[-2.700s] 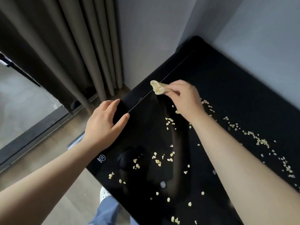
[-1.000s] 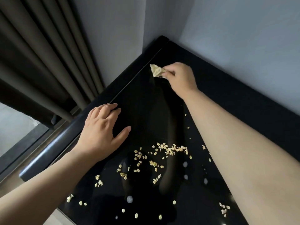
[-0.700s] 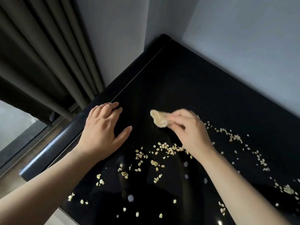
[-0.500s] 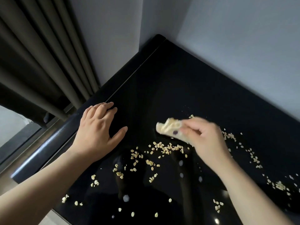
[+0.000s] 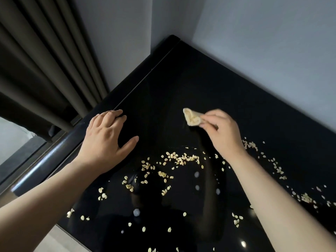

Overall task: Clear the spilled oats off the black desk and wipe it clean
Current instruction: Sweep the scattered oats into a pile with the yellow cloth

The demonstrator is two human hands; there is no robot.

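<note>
Many oats (image 5: 180, 159) dot the desk (image 5: 200, 84); right hand (image 5: 223, 133) pinches a cloth (image 5: 191, 119).

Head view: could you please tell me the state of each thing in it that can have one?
Pale spilled oat flakes: loose, densest in a band near the middle.
Glossy black desk: strewn with the flakes.
Crumpled cream cloth: bunched, pinched between fingers.
Right hand: pinching the cloth beyond the flakes.
Left hand: fingers straight, resting flat on the desk.
Dark pleated curtain: hanging in folds.
</note>
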